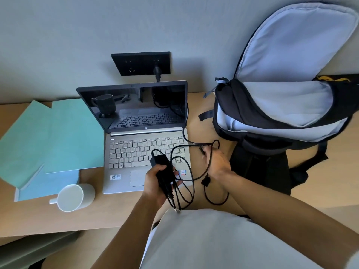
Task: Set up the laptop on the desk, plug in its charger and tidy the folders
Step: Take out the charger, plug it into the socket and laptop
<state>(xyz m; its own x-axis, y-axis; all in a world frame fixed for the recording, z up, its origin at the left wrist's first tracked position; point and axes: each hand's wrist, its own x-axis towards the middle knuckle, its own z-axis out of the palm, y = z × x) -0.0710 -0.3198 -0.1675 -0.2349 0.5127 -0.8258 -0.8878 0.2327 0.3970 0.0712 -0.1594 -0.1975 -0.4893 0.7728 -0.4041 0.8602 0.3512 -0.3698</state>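
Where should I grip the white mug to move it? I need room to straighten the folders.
Take the white mug round its body, coming from above. It lies on its side, mouth toward the camera, with its handle low at the left against the desk, awkward to hook.

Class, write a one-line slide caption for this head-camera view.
Left hand grips the charger brick over the open laptop; right hand holds its cable.
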